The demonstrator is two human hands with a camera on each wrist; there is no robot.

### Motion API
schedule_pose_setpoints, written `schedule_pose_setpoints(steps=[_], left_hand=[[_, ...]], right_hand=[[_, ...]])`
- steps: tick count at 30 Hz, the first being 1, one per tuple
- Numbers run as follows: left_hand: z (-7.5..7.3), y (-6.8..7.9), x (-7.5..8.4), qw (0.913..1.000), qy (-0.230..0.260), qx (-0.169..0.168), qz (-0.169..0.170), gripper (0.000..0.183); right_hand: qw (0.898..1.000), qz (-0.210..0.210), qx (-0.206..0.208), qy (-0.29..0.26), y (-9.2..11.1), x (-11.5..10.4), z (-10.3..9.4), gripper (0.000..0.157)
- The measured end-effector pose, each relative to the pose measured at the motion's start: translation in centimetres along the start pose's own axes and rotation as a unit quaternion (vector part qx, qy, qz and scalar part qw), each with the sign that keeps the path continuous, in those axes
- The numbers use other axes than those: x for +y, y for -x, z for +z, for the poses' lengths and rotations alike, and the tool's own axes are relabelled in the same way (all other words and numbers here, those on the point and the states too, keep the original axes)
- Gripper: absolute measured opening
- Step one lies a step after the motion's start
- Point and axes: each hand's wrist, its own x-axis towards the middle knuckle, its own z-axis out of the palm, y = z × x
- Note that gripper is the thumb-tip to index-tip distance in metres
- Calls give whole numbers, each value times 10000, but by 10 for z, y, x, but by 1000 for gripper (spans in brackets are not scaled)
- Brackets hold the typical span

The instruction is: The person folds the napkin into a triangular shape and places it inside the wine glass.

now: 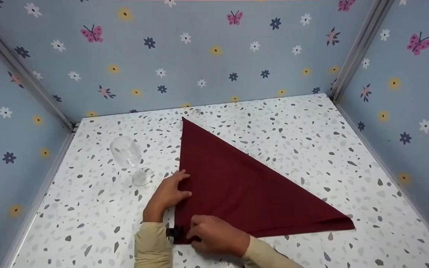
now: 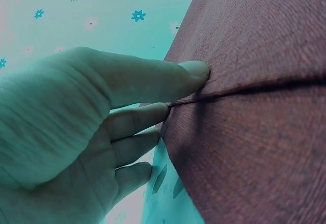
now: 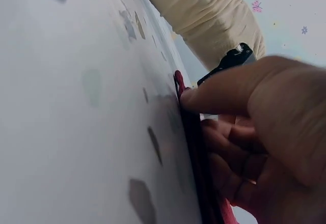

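Observation:
A dark red cloth (image 1: 229, 178), folded into a large triangle, is spread over the speckled table. At its left edge is my left hand (image 1: 168, 193), thumb and index fingertip touching the cloth with a gap between them. In the left wrist view, the left thumb (image 2: 153, 79) lies over the fabric beside a raised fold line, and the other fingers reach to the edge. My right hand (image 1: 214, 234) pinches the cloth's near edge close to the lower left corner. In the right wrist view, the right thumb (image 3: 219, 91) presses that edge, with the fingers curled behind it.
A clear stemmed glass (image 1: 126, 153) stands on the table (image 1: 99, 208) left of the cloth. A black wrist device (image 1: 175, 232) overlaps the cloth's lower left. Something shiny (image 1: 231, 264) peeks out below my right wrist. Blue flowered walls (image 1: 199, 59) enclose the table's back and sides.

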Motion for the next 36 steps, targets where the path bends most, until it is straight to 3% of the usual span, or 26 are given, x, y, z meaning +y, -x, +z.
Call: schedule_pose_setpoints(steps=[11, 16, 25, 36], left_hand=[[0, 1, 2, 9999, 86, 29, 60, 56], [-2, 2, 2, 10000, 26, -21, 35, 60], [0, 2, 0, 9999, -52, -89, 68, 58], [1, -1, 3, 9993, -266, -227, 117, 56]], right_hand=[[9986, -75, 453, -249, -2, 1, 7, 13], [9976, -232, 646, 71, -3, 1, 8, 13], [9995, -29, 323, 56, 4, 8, 0, 13], [9983, 328, 481, -20, 13, 20, -13, 14]])
